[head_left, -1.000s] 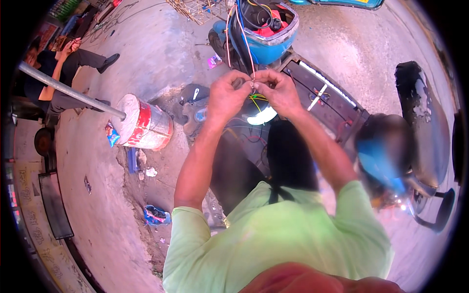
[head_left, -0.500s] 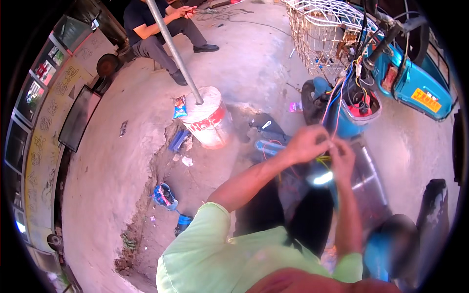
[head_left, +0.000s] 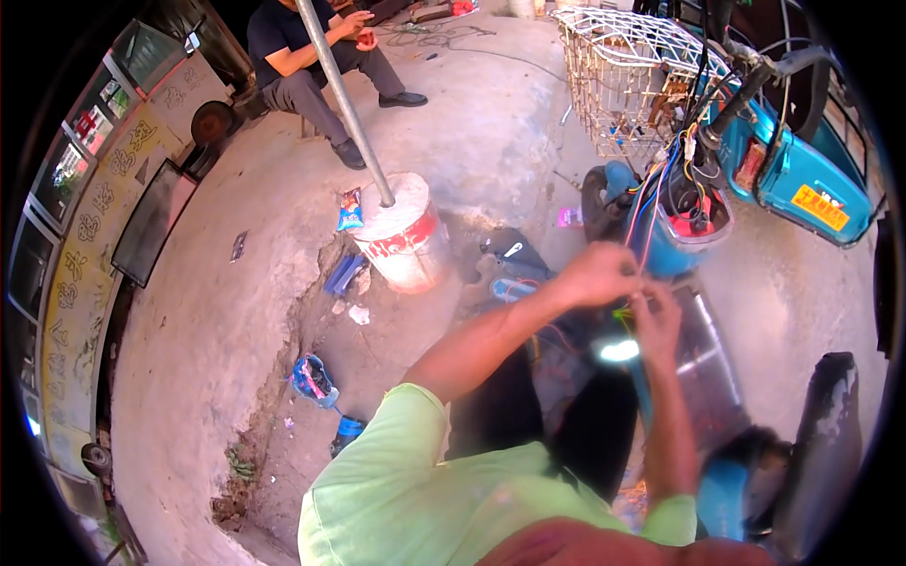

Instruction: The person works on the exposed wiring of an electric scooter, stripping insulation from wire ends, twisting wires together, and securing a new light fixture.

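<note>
Working off the blue scooter (head_left: 812, 179) as reference: its wire bundle (head_left: 661, 203) runs down from the open front toward the hands. Left hand (head_left: 596, 274) sits nearer the scooter and pinches the wires; right hand (head_left: 656, 321) just below, fingers closed on the same strands. Hands nearly touching.

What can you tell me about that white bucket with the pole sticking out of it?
The white bucket is round, looks like plastic, and has a red band around its side. It stands upright on the cracked concrete ground, filled to the top with something pale and hard-looking. A grey metal pole rises out of its middle, leaning toward the upper left. A small colourful snack packet rests against its left side. No hand touches it.
</note>
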{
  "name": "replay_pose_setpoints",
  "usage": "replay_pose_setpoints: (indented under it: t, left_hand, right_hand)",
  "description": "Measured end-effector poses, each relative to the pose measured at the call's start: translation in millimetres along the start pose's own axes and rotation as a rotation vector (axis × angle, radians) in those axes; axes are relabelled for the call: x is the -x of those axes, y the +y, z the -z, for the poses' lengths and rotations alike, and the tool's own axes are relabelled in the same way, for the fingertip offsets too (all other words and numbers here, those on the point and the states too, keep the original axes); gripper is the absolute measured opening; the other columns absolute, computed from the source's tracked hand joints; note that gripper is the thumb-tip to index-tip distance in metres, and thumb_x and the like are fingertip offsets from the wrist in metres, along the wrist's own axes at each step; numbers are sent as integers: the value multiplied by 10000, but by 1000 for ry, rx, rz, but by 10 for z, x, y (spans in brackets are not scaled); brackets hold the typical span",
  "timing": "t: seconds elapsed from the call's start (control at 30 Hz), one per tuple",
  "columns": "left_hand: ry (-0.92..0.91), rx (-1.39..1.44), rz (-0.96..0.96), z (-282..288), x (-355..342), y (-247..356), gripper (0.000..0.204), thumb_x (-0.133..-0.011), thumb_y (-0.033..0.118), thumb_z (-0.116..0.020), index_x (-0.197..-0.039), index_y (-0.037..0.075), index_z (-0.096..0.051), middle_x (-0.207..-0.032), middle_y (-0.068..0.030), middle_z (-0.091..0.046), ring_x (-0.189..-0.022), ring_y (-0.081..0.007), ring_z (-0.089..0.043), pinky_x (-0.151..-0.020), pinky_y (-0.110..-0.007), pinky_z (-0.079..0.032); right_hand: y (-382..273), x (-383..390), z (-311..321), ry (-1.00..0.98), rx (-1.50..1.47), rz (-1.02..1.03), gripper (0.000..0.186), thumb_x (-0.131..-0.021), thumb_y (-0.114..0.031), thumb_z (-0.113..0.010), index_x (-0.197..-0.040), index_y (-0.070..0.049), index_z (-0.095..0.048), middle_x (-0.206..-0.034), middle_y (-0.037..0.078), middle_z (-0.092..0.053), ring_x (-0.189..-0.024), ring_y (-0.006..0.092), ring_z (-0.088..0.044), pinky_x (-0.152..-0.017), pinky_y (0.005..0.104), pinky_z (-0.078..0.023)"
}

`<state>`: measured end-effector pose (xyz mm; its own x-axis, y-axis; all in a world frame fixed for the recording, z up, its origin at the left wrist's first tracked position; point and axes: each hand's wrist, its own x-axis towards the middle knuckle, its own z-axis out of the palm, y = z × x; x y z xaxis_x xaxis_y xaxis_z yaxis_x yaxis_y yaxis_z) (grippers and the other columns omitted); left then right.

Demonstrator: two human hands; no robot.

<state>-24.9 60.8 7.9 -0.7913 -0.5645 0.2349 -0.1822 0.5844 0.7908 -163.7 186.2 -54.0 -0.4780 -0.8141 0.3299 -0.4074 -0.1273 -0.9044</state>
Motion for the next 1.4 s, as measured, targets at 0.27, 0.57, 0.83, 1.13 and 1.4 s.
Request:
replay_pose_setpoints:
  t: [0.27,0.57,0.83,1.13,1.4]
  left_hand:
    - [-53,478,324,23,-9,-31,191,-882,191,-778,-897,16,-704,-715,-30,-658,-531,-85,-552,-473,-253,-419]
    - [5,456,275,-93,50,-89,197,-887,196,-771,-948,16,-717,-749,-40,-672,-602,-96,-575,-534,-285,-473]
    - [200,-10,-358,-161,132,-233,181,-838,145,-746,-987,46,-719,-929,-125,-678,-869,-290,-667,-759,-385,-540]
    - [198,-221,-451,14,205,-136,137,-844,179,-740,-918,77,-685,-911,-100,-638,-818,-339,-671,-680,-445,-546]
    - [285,-195,-293,-174,261,-278,200,-860,224,-716,-933,47,-661,-861,-154,-664,-802,-365,-683,-669,-443,-542]
  right_hand:
    - [-163,16,-26,-46,-157,-116,143,-949,-67,-689,-1063,3,-740,-928,36,-705,-868,107,-634,-785,276,-503]
    - [-10,85,-109,36,-158,-123,130,-966,-78,-690,-1048,12,-734,-909,22,-699,-852,89,-622,-762,261,-500]
    - [45,76,-90,34,-284,-192,144,-971,-62,-666,-1072,20,-728,-940,16,-699,-865,73,-614,-774,253,-501]
    - [-61,65,-68,-39,-182,-178,200,-938,-39,-676,-1125,6,-734,-969,24,-730,-906,102,-652,-828,265,-516]
    - [158,60,-193,-16,122,83,194,-924,-23,-672,-1110,-23,-725,-1108,89,-670,-1070,189,-628,-970,322,-467]
